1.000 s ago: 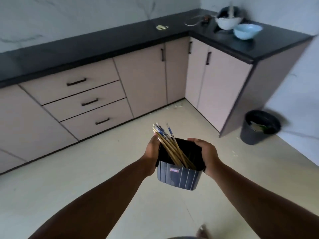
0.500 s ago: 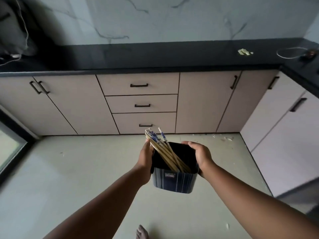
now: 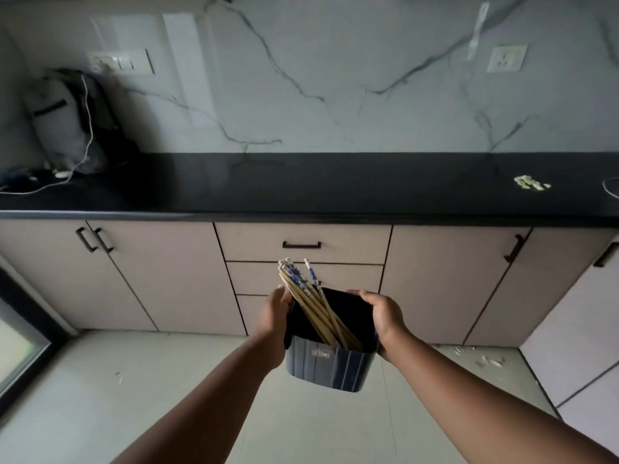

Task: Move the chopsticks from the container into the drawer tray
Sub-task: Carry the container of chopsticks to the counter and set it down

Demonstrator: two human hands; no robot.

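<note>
I hold a dark blue striped container (image 3: 330, 370) in front of me, above the floor. My left hand (image 3: 273, 316) grips its left wall and my right hand (image 3: 385, 316) grips its right wall. Several wooden chopsticks (image 3: 310, 304) with blue-and-white patterned tops lean to the upper left inside it. Straight ahead is a stack of three drawers; the top drawer (image 3: 301, 244) is closed, and the lower ones are partly hidden behind the container. No drawer tray is visible.
A black countertop (image 3: 301, 185) runs across the view with a backpack (image 3: 72, 125) and white cable at the left and pale scraps (image 3: 531, 182) at the right. Cabinet doors flank the drawers. Debris lies on the floor at the right.
The view has swung from the counter corner to face the drawers and come closer. Both hands keep the same hold on the container.
</note>
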